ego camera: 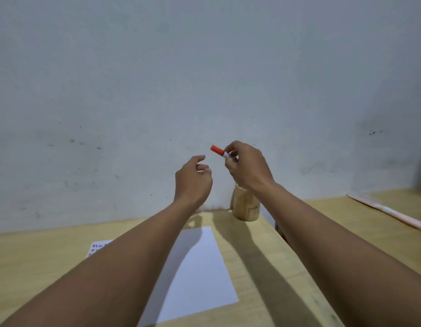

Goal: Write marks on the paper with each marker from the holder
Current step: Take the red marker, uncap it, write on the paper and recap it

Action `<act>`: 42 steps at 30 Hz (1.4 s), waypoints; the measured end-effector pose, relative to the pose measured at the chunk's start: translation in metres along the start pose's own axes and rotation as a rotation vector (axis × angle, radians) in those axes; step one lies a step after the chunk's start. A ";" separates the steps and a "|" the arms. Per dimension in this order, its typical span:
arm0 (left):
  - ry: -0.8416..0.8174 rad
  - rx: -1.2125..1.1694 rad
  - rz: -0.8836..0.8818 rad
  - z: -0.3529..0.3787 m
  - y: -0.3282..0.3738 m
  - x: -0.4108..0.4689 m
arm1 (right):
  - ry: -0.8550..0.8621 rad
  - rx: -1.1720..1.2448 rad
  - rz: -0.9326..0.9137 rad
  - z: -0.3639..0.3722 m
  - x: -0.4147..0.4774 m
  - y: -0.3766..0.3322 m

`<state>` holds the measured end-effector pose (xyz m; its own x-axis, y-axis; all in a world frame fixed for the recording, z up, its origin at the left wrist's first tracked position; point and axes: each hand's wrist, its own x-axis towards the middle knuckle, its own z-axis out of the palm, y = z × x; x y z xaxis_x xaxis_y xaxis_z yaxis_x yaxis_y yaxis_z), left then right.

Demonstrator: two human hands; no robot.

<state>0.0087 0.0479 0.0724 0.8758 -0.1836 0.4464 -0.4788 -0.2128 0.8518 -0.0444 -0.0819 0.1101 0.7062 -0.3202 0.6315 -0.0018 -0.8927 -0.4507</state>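
Note:
My right hand (246, 167) is raised above the wooden holder (245, 206) and grips a white marker with a red cap (217, 150); the cap points up and to the left. My left hand (193, 179) hovers just left of the marker, fingers curled and apart, holding nothing. A blank white sheet of paper (200, 270) lies on the wooden table (39, 260) below my arms, partly covered by my left forearm. The holder's inside is hidden behind my right hand.
A small printed card (97, 247) lies left of the paper, half under my left forearm. A long pale pink object (388, 212) lies on the table at the far right. A grey wall (204, 79) stands right behind the table.

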 end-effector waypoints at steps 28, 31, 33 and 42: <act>-0.023 -0.269 -0.094 -0.178 0.019 -0.052 | -0.156 1.374 0.821 0.020 -0.083 -0.181; -0.027 -0.260 -0.091 -0.188 0.011 -0.053 | -0.161 1.404 0.806 0.028 -0.086 -0.190; -0.015 -0.246 -0.096 -0.194 0.006 -0.052 | -0.157 1.438 0.805 0.036 -0.087 -0.194; 0.081 -0.009 -0.146 -0.237 -0.035 -0.048 | -0.233 1.373 0.788 0.072 -0.094 -0.199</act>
<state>-0.0020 0.2919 0.0858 0.9384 -0.0736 0.3377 -0.3455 -0.2225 0.9117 -0.0594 0.1484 0.0952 0.9250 -0.3736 -0.0699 0.1164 0.4536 -0.8836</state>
